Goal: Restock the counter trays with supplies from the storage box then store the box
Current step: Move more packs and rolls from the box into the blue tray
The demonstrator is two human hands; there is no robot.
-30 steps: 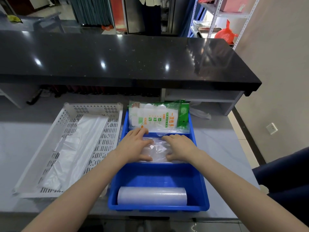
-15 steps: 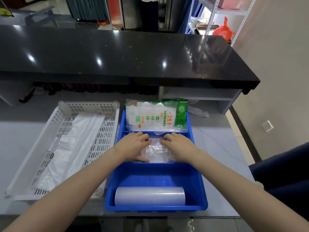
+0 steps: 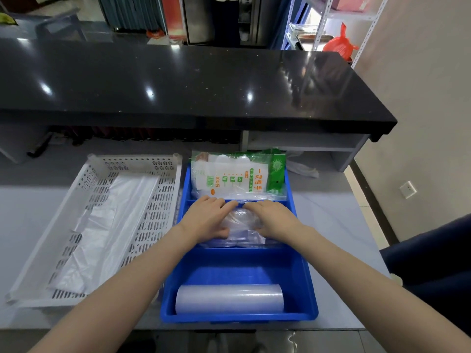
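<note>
A blue divided tray [image 3: 239, 268] sits on the grey counter in front of me. Its middle compartment holds a bundle of clear plastic bags [image 3: 242, 225]. My left hand [image 3: 206, 220] and my right hand [image 3: 272, 217] lie on that bundle, fingers over its far edge, thumbs at its near side. The far compartment holds a green and white glove packet [image 3: 229, 177]. A roll of clear film [image 3: 229, 298] lies in the near compartment. To the left stands a white perforated basket [image 3: 165, 212] with white plastic bags [image 3: 109, 225] lying flat inside.
A raised black countertop [image 3: 178, 82] runs across the back, with an open shelf under its right end. A crumpled clear bag [image 3: 303, 169] lies behind the tray. A dark blue object [image 3: 433, 263] is at the right. Metal shelving with a red bag [image 3: 339, 45] stands far right.
My fingertips have drawn closer together on the clear bags, near the far divider. The view has tilted slightly. The trays and their contents have not moved.
</note>
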